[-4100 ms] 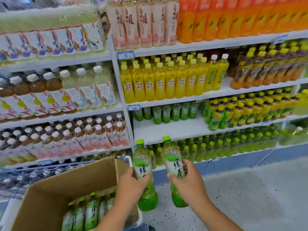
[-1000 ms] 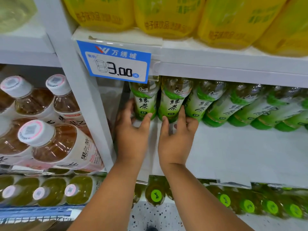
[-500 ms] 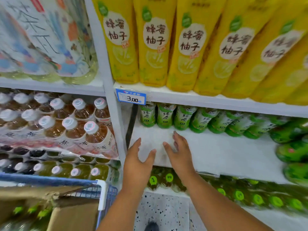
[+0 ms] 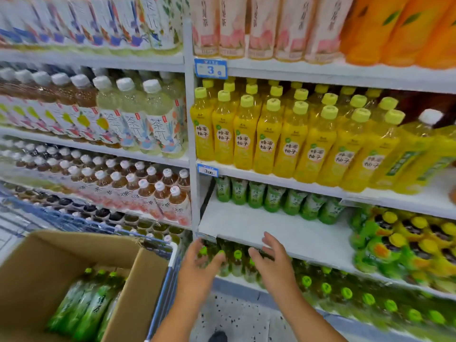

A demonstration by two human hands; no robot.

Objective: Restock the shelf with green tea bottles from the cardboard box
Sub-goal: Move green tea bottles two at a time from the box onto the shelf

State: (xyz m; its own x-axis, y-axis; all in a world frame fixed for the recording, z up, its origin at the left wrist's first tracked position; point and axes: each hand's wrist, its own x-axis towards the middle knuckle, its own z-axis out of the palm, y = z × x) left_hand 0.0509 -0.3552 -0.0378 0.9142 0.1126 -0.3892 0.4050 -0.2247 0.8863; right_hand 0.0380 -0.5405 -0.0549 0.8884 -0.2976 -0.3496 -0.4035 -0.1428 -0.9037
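A row of green tea bottles (image 4: 269,198) stands at the back of the white shelf (image 4: 283,230), under the yellow drinks. Most of that shelf's front is bare. My left hand (image 4: 199,265) and my right hand (image 4: 271,260) hover empty, fingers spread, just below and in front of the shelf's front edge. The open cardboard box (image 4: 37,265) sits at lower left in a blue cart, with several green tea bottles (image 4: 86,304) lying in it.
The blue cart's rim (image 4: 162,248) lies just left of my left arm. Yellow bottles (image 4: 283,141) fill the shelf above, more green bottles (image 4: 345,292) the shelf below. Green-and-yellow bottles (image 4: 399,245) crowd the shelf's right end. Speckled floor (image 4: 241,319) is underfoot.
Both hands set two green tea bottles at the back of the shelf, let go and pulled back out past the shelf's edge. The view drew away from the shelf; the box is in sight again.
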